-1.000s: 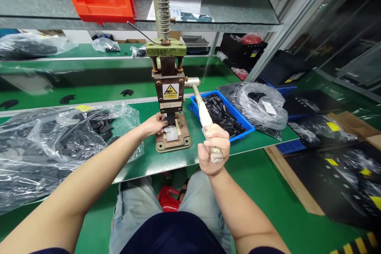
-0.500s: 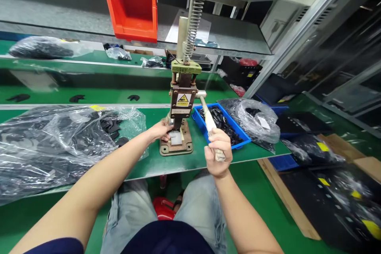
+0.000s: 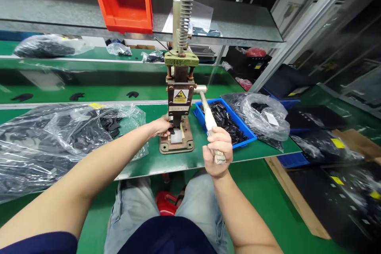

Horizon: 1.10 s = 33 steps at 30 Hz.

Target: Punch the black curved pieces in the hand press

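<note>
A hand-operated arbor press (image 3: 180, 91) with a tall spring stands on the green bench in front of me. My right hand (image 3: 218, 151) is wrapped round its tape-covered lever (image 3: 209, 116), which slants down toward me. At the left of the press base (image 3: 187, 147), my left hand (image 3: 162, 127) pinches a small black part (image 3: 172, 130) under the ram (image 3: 177, 121). Fingers and ram hide most of that part. A light metal plate (image 3: 176, 136) lies on the base just in front of the ram.
Right of the press is a blue tray (image 3: 244, 143) of black parts, with a plastic bag (image 3: 264, 117) beyond it. A large clear bag (image 3: 59, 147) of black pieces covers the left bench. An orange bin (image 3: 127, 25) sits on the shelf above.
My left hand has shifted slightly, and a black part now shows at its fingertips. My right hand keeps its hold on the lever. The camera view has moved a little.
</note>
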Each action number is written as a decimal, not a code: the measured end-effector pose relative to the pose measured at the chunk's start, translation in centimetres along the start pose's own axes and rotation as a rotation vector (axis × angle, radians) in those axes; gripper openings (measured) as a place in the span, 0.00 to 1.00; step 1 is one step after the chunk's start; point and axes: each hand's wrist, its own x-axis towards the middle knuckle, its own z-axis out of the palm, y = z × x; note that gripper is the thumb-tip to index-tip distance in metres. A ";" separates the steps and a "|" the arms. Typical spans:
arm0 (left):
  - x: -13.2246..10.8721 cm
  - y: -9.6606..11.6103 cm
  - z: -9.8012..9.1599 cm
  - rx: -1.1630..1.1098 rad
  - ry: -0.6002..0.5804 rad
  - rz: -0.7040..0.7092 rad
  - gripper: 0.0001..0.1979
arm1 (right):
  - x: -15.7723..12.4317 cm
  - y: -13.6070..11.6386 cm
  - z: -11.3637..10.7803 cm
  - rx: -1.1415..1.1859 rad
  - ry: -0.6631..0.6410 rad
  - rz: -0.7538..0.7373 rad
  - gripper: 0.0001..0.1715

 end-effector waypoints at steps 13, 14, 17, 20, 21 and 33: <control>-5.9 -3.6 -4.0 0.292 0.027 0.523 0.12 | 2.1 0.7 -1.5 0.029 -0.134 -0.045 0.16; -6.6 -3.9 -6.3 0.433 0.098 0.568 0.12 | 2.2 0.8 -1.4 0.045 -0.137 -0.046 0.17; -8.5 -4.9 -13.6 0.841 0.345 0.466 0.14 | 2.3 0.7 -1.0 0.039 -0.110 -0.004 0.18; -9.6 -6.5 -18.7 1.158 0.305 0.250 0.20 | 1.9 0.5 -0.6 0.009 -0.077 0.060 0.07; -9.7 -7.0 -19.7 1.227 0.273 0.207 0.23 | 1.8 0.4 -0.5 0.008 -0.068 0.069 0.04; -8.3 -7.1 -18.1 1.009 0.166 0.324 0.07 | 1.4 0.4 -0.3 0.002 -0.037 0.045 0.04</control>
